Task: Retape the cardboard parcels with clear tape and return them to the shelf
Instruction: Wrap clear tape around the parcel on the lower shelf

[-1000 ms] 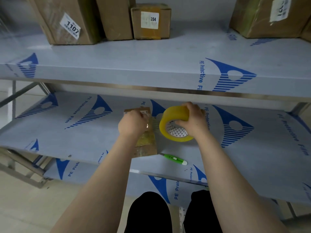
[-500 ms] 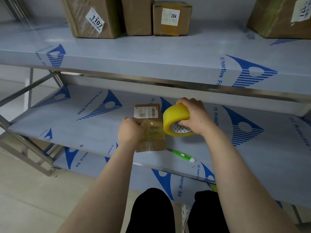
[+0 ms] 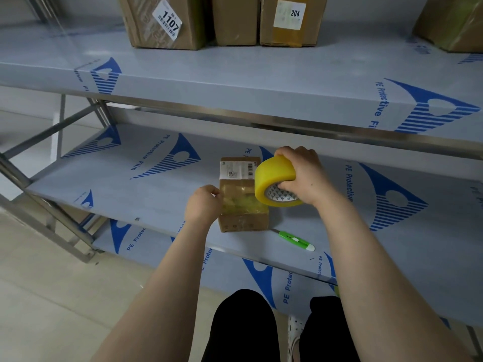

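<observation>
One small cardboard parcel [image 3: 244, 222] lies on the middle shelf [image 3: 146, 194], right between the two hands. It has one white label [image 3: 236, 170] on its far end. One strip of clear tape [image 3: 239, 199] runs across its top. The left hand [image 3: 203, 206] is at the parcel's left edge. Its fingers are curled and hold down the end of the strip there. The right hand [image 3: 307, 176] holds one yellow tape roll [image 3: 273, 177]. Its fingers go over the top of the roll and its thumb is tucked into the hole. The roll stands on its edge at the right side of the parcel, touching it, and the strip reaches from the roll across to the left hand. Just below the right hand, near the front of the shelf, lies one green box cutter [image 3: 295, 239], close to the parcel's near corner but not touching it. Far above both hands is the top shelf [image 3: 235, 74] with four cardboard boxes. One says 1107 [image 3: 167, 22], one is plain [image 3: 235, 19], and one says 204 [image 3: 294, 22]. These three stand side by side. The fourth box [image 3: 452, 24] is off to the right, well apart. One lower shelf [image 3: 264, 278] shows under the arms. All three shelves wear grey film with blue marks.
</observation>
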